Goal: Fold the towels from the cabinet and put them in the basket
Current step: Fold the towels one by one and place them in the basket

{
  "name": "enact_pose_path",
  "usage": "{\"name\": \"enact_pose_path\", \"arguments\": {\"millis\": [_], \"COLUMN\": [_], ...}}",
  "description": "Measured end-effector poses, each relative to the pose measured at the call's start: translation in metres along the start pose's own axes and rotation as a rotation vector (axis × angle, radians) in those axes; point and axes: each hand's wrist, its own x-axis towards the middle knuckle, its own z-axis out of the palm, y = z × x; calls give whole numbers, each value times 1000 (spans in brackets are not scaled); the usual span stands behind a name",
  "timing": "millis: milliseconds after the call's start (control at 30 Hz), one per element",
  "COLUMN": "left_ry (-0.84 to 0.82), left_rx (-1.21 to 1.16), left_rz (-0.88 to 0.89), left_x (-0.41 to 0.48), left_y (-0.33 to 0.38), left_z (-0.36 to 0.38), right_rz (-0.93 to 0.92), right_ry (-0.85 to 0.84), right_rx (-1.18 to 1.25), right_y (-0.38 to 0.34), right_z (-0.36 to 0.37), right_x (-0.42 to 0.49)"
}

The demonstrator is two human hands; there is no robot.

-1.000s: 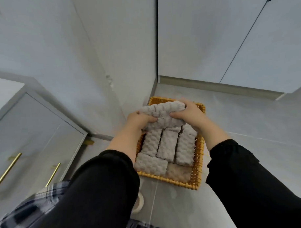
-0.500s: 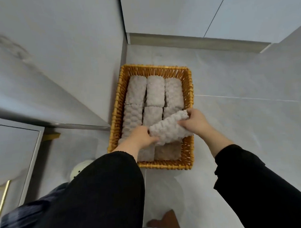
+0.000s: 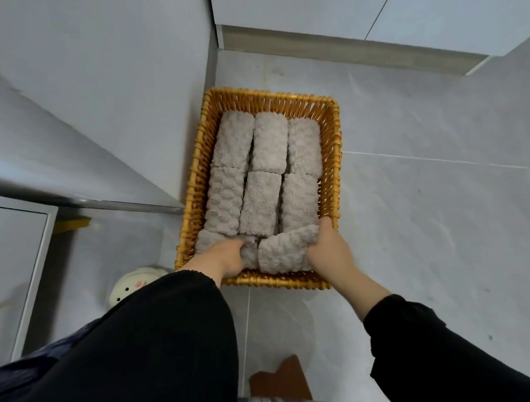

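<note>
A yellow wicker basket [image 3: 334, 156] stands on the grey tiled floor against a cabinet side. Several folded grey towels [image 3: 268, 146] lie packed in rows inside it. A further folded grey towel [image 3: 285, 251] lies in the basket's near right corner. My right hand [image 3: 331, 252] grips that towel's right end, thumb on top. My left hand [image 3: 226, 256] is at the near left of the basket, with its fingers curled into the towels beside the new one; which towel it holds is unclear.
A grey cabinet side [image 3: 119, 100] rises left of the basket, with a cabinet door [image 3: 16, 263] at the lower left. A white slipper with a face [image 3: 131, 288] and a brown wooden piece [image 3: 282, 380] lie on the floor near me. Open floor lies to the right.
The towel has gone from held above the basket down into its near right corner, both hands moving with it. The view has tilted down over the basket.
</note>
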Motion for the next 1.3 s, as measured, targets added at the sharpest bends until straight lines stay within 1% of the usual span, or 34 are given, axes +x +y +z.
{"name": "enact_pose_path", "arguments": {"millis": [67, 100, 133, 167, 200, 233, 300, 367, 400, 433, 467, 500, 600, 700, 733, 767, 833, 867, 900, 1000, 1067, 1167, 1233, 1300], "left_ry": [5, 9, 23, 46, 73, 98, 146, 151, 141, 120, 92, 62, -5, -53, -66, -75, -80, -82, -84, -97, -104, -111, -115, -113], "left_rx": [16, 35, 60, 85, 101, 106, 94, 75, 75, 79, 85, 94, 139, 156, 159, 163, 173, 176, 181, 187, 188, 177, 165, 147], "left_rz": [23, 35, 47, 59, 65, 71, 107, 148, 167, 178, 184, 186, 190, 182, 180, 179, 179, 179, 181, 184, 178, 168, 159, 157], "left_x": [-1, -3, -3, -5, -6, -7, -7, -6, -5, -4, -2, 0, 5, 5, 4, 3, 4, 4, 4, 3, 4, 4, 3, 2], "left_y": [-1, 0, 0, 2, 4, 7, 14, 22, 25, 26, 27, 26, 19, 13, 12, 12, 11, 11, 11, 12, 12, 13, 13, 13], "left_z": [0, 0, 0, 0, 1, 2, 5, 9, 11, 13, 16, 18, 21, 21, 21, 22, 22, 22, 22, 21, 21, 21, 20, 20], "right_rz": [50, 69, 78, 61, 3, -97, -341, -475, -511, -539, -535, -494, -327, -277, -275, -302, -417, -455, -451, -357, -344, -362, -367, -372], "right_ry": [-25, -39, -61, -81, -79, -42, 119, 204, 197, 142, 59, -12, -171, -268, -269, -230, -98, -58, -51, -159, -249, -344, -339, -278], "right_rx": [85, 66, -10, -135, -303, -462, -685, -782, -805, -821, -843, -864, -884, -826, -806, -809, -874, -902, -908, -827, -761, -743, -798, -878], "right_y": [0, -1, -2, -2, -2, -3, -2, -1, -3, -4, -6, -9, -6, -7, -8, -8, -6, -4, -2, 4, 7, 10, 8, 1], "right_z": [13, 17, 22, 24, 26, 27, 27, 26, 24, 23, 22, 19, 23, 29, 30, 30, 31, 31, 32, 35, 35, 39, 42, 41], "right_x": [3, 5, 8, 10, 11, 9, 7, 6, 6, 5, 4, 3, 11, 20, 21, 21, 20, 18, 18, 20, 26, 34, 36, 35]}}
